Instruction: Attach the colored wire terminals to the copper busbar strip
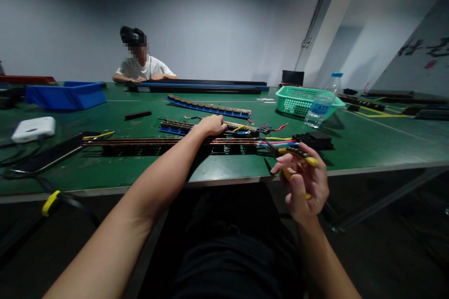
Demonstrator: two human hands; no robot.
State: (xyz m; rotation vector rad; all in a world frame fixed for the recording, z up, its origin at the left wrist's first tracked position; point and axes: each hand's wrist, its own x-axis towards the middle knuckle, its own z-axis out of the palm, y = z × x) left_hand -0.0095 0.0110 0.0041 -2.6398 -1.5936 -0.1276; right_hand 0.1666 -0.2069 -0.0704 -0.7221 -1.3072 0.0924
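At the near edge of the green worktop [217,171], pliers by the wire ends

Nearest to me, the right hand [313,187] is curled around the yellow-and-black pliers [300,153], their handles spread. The pliers' nose points in among the coloured wires [282,143] at the right end of the long copper-coloured rail [168,141]; it is dark and blurred there, so I can't fairly say whether it has bitten on anything. That rail lies lengthwise along the front of the worktop, on black blocks. The step in hand looks to be work on those wire ends. From here, the next move calls for one wire picked out from its neighbours and a square, unhurried bite, with the rail kept from sliding.

Just beyond the rail, the left hand [211,125] reaches down over the middle blue-based strip [175,126]. Its fingers are bent, but I can't tell whether they are closed on it or simply resting there.

Farther back lie another blue-based strip [210,106] and, to the right, a green basket [296,100] with a water bottle [318,110] beside it. Across the worktop, a person in a white shirt [157,67] leans over long dark bars [210,86].
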